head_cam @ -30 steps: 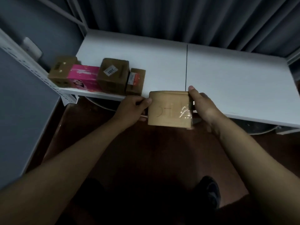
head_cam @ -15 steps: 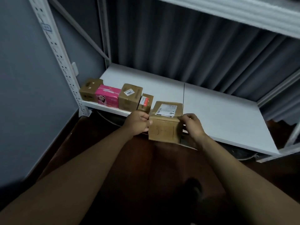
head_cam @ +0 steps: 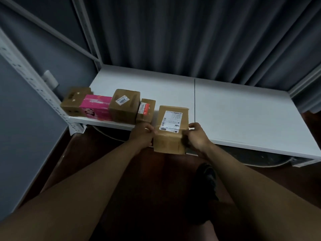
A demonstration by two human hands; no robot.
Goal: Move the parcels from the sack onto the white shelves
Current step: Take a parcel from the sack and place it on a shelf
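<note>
Head view looked down on two bare forearms reaching toward a white shelf [head_cam: 243, 117]. Between the hands sat a brown cardboard parcel [head_cam: 171, 136] with a white shipping label [head_cam: 171, 123] on its top face. Its far part lay over the shelf's front edge, while its near face hung out past the edge toward the person. The left hand [head_cam: 141, 136] gripped the parcel's left side, fingers curled against the cardboard. The right hand [head_cam: 197, 138] gripped the right side in the same way, thumb up at the top edge.

Just left of the left hand, a row of parcels stood along the shelf's front edge: a small brown box with a red-and-white label [head_cam: 145, 110] nearest, then a brown box marked 2001 [head_cam: 125, 106], then a pink box [head_cam: 96, 107], then a brown carton [head_cam: 74, 100] against the perforated shelf upright [head_cam: 29, 80]. Neighbouring boxes in the row appeared to touch. To the right of the right hand, the shelf surface ran on, with a dark seam [head_cam: 194, 98] just beyond the held parcel. A grey curtain [head_cam: 191, 37] hung behind the shelf. Below the hands lay dark brown floor [head_cam: 97, 153], and a dark shoe [head_cam: 207, 174] showed under the right forearm.
</note>
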